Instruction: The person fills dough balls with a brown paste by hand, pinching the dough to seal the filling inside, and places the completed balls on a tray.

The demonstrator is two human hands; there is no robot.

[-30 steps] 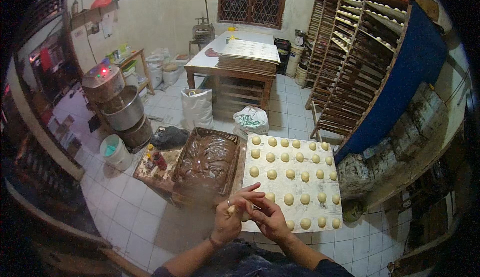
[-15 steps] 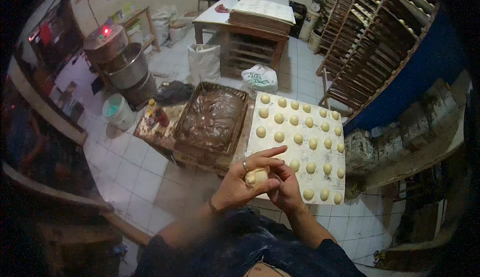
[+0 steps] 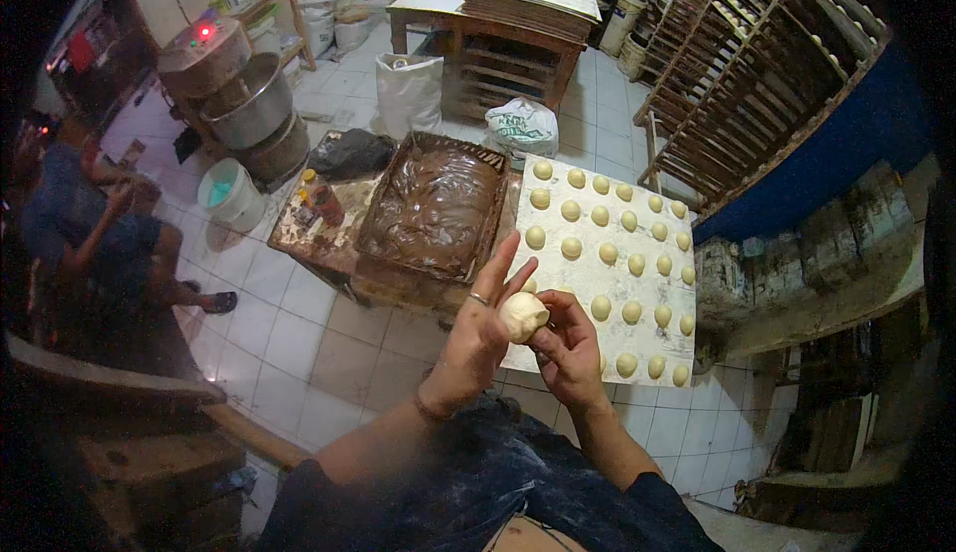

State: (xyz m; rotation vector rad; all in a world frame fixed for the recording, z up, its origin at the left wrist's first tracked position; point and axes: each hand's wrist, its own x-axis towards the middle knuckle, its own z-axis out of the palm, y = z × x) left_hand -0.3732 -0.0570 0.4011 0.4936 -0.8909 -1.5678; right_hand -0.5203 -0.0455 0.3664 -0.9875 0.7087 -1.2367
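A pale, lumpy dough ball (image 3: pixel 523 317) sits between my two hands. My left hand (image 3: pixel 468 348) presses on its left side, with fingers stretched upward. My right hand (image 3: pixel 573 358) cradles it from the lower right with bent fingers. Behind them, a white floured board (image 3: pixel 662 341) carries rows of smooth dough balls (image 3: pixel 607 251). To its left, a dark rectangular tray (image 3: pixel 383 169) holds a glossy brown mass (image 3: pixel 433 209), beside bottles (image 3: pixel 321 199) and a dark bag (image 3: pixel 354 154) on a worn low table (image 3: pixel 299 238).
A seated person (image 3: pixel 75 214) is at the left, near a bucket (image 3: pixel 231 212) and a steel mixer (image 3: pixel 239 114). A work table (image 3: pixel 423 0) with stacked boards (image 3: pixel 528 0) stands behind sacks (image 3: pixel 408 99). A wooden rack (image 3: pixel 717 94) fills the right.
My view has tilted downward, and the seated person shows more fully at left. My left fingers have lifted and straightened, exposing more of the dough, which now sits higher in the picture.
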